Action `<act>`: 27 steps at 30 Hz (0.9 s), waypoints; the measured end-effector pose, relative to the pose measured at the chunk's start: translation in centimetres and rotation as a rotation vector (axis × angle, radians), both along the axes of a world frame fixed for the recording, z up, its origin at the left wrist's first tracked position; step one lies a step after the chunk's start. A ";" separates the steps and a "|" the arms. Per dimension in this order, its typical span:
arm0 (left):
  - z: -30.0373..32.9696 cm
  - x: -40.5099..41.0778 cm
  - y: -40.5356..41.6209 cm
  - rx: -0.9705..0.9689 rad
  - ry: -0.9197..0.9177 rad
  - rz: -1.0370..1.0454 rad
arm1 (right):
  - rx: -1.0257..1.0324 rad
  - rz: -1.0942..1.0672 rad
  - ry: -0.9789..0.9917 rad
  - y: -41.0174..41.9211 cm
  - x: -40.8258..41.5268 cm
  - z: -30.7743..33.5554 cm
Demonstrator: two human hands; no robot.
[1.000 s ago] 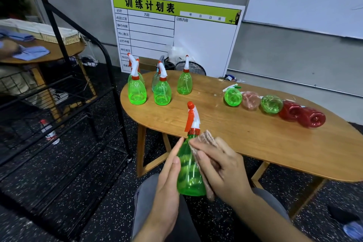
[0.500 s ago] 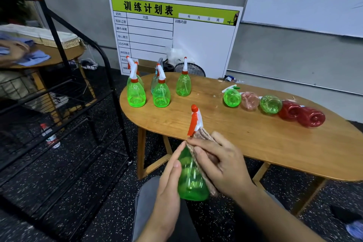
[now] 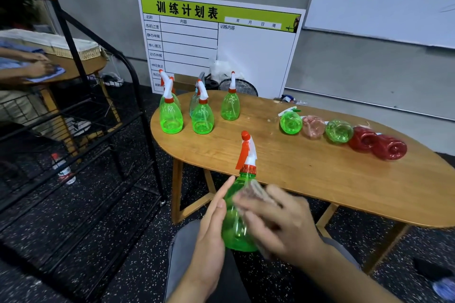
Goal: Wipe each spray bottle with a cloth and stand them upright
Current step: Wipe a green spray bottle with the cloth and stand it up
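Clear green plastic spray bottle [image 3: 235, 219] with orange-red trigger and white nozzle head: upright, held above the person's lap, just off the near edge of the oval wooden counter [image 3: 320, 179]. Body teardrop-shaped, smooth, see-through.

Left hand [image 3: 211, 229]: flat against the bottle's left side, fingers straight, grip apart. Right hand [image 3: 278, 226]: motion-blurred, fingers pressing a beige ribbed cloth [image 3: 256, 192] to the bottle's right shoulder; grip clamped on the cloth.

Count on the counter, all well beyond the held bottle:
- Standing group at the counter's far left end: front green bottle [image 3: 171, 115], second green bottle [image 3: 202, 118], lone green bottle [image 3: 230, 104] to their right; two more stand behind, partly hidden. Five upright in all.
- Lying row towards the counter's right end, bases facing the camera, each touching the next: green lying bottle [image 3: 290, 122], pale pink bottle [image 3: 313, 126], another green lying bottle [image 3: 339, 131], two dark red bottles [image 3: 378, 145]. Five in all.

Counter top: wood grain, rounded ends, angled wooden legs.
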State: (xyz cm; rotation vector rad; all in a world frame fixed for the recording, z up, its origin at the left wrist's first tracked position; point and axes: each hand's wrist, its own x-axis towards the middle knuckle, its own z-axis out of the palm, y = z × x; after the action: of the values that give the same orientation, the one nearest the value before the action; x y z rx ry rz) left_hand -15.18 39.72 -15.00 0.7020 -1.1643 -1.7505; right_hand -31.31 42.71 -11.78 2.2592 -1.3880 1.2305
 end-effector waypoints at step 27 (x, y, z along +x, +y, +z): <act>0.6 0.6 -0.2 0.005 0.083 0.003 | 0.193 -0.103 -0.687 1.0 0.5 -1.2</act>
State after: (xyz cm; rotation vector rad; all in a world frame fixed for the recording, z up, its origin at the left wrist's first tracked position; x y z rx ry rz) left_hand -14.53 39.53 -14.44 0.6281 -1.1019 -1.7640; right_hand -30.78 43.70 -12.96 1.9082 -1.8796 2.0257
